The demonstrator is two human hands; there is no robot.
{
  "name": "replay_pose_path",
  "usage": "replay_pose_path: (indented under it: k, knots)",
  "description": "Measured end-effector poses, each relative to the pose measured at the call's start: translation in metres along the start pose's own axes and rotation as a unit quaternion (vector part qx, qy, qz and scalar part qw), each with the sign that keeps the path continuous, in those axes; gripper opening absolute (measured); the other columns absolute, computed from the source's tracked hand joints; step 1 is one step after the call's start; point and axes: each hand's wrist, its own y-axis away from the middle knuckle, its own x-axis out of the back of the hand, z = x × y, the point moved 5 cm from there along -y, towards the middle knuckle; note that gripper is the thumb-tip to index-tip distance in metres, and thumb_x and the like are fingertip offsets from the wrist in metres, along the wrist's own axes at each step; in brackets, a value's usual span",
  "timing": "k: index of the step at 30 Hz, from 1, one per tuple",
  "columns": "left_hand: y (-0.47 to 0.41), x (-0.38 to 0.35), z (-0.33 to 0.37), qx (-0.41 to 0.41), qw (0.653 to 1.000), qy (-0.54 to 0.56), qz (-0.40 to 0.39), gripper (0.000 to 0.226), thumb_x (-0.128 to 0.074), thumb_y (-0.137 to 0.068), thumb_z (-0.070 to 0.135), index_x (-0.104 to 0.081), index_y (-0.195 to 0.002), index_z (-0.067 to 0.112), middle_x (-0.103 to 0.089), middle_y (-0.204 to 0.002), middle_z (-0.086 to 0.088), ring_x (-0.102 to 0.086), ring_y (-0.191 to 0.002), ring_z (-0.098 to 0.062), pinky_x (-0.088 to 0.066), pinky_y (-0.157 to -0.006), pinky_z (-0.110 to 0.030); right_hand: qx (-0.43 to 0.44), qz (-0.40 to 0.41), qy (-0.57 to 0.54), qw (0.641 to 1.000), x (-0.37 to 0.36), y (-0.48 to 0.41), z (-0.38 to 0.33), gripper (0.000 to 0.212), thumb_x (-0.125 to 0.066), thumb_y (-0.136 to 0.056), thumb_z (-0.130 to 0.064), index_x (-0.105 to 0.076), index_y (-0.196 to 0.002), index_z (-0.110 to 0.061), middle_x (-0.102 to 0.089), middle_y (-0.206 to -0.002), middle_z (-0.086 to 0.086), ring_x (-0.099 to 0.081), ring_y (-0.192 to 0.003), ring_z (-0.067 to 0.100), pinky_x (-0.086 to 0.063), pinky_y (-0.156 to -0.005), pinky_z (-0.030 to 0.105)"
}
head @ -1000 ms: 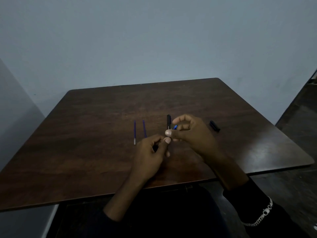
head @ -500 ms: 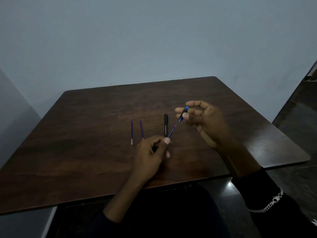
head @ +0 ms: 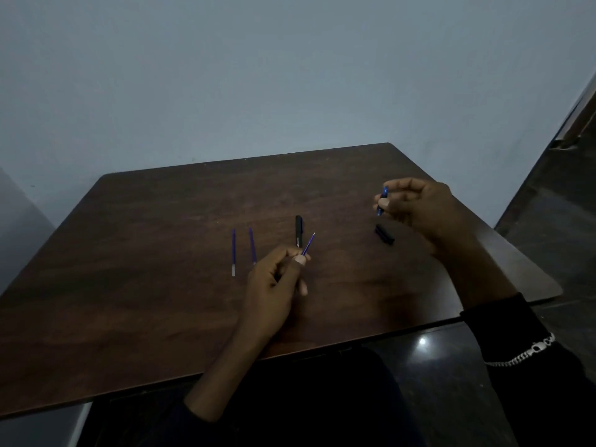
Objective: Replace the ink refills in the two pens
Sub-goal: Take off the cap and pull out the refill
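The left hand (head: 274, 285) is closed around a pen barrel, which is almost wholly hidden inside the fist. The old refill (head: 308, 243) protrudes from the barrel past the thumb, tip pointing toward the far edge of the worktop (head: 129, 301). This grip probably keeps the barrel steady and leaves the refill exposed for withdrawal.

The right hand (head: 419, 208) is raised above the right part of the worktop, well apart from the left hand. Its fingers (head: 385, 204) pinch a small blue nose piece (head: 383, 201), apparently the section unscrewed from the same pen. It is held clear so that the refill end stays free.

A black cap (head: 384, 233) lies on the worktop just below the right hand, toward the right edge. It seems parked there for refitting.

The second pen (head: 298, 232), black and capped, lies near the middle of the worktop, just beyond the left hand. It appears untouched.

Two spare refills (head: 242, 250) lie side by side, a little apart, left of the second pen. One has a pale end facing the near edge. They are within reach of the left hand, ready for insertion.

Judgement: the first pen is opened; its refill is not yet out.
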Motion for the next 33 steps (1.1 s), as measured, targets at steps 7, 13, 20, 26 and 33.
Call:
replay_pose_path:
  k: [7,13,20,26,33]
  knots:
    - [-0.004,-0.003,-0.003,0.000,1.000,0.015,-0.002,0.021,-0.055,-0.098,0.040,-0.071,-0.091,0.029,-0.064,-0.056,-0.008,-0.039,-0.044,-0.012,-0.031,-0.047,-0.024,-0.056,0.047,0.273,0.959,0.029,-0.037,0.034,0.010,-0.082,-0.077,0.003,-0.077,-0.080,-0.005,-0.078,-0.099,0.011,-0.069,-0.077,0.018,-0.060,-0.073,0.036]
    - [-0.005,-0.002,-0.001,-0.003,1.000,0.009,0.002,0.021,-0.055,-0.099,0.037,-0.072,-0.091,0.027,-0.064,-0.056,-0.009,-0.041,-0.044,-0.010,-0.033,-0.046,-0.023,-0.081,0.018,0.354,0.931,0.026,-0.051,0.049,0.019,-0.087,-0.078,-0.006,-0.073,-0.070,-0.015,-0.075,-0.088,0.004,-0.065,-0.065,0.010,-0.050,-0.055,0.021]
    - [-0.004,0.000,0.001,-0.007,1.000,0.004,0.004,0.021,-0.056,-0.101,0.031,-0.073,-0.094,0.021,-0.064,-0.058,-0.013,-0.040,-0.044,-0.009,-0.032,-0.046,-0.021,-0.062,0.025,0.373,0.925,0.023,-0.049,0.052,0.008,-0.084,-0.082,-0.007,-0.078,-0.077,-0.009,-0.072,-0.085,0.000,-0.064,-0.063,0.007,-0.049,-0.053,0.019]
    - [-0.003,0.000,0.000,-0.002,1.000,0.012,0.000,0.022,-0.055,-0.101,0.033,-0.072,-0.094,0.022,-0.064,-0.058,-0.010,-0.040,-0.044,-0.011,-0.031,-0.046,-0.022,-0.062,0.051,0.326,0.942,0.029,-0.048,0.055,0.010,-0.075,-0.089,-0.006,-0.080,-0.086,0.002,-0.076,-0.085,0.012,-0.068,-0.062,0.019,-0.061,-0.060,0.030]
    - [-0.003,0.003,-0.004,0.010,1.000,0.026,0.005,0.022,-0.056,-0.098,0.038,-0.073,-0.094,0.024,-0.062,-0.055,-0.007,-0.038,-0.042,-0.007,-0.031,-0.045,-0.019,-0.071,0.081,0.257,0.961,0.031,-0.044,0.056,0.018,-0.065,-0.098,-0.011,-0.075,-0.091,0.003,-0.070,-0.075,0.014,-0.067,-0.066,0.021,-0.056,-0.058,0.030]
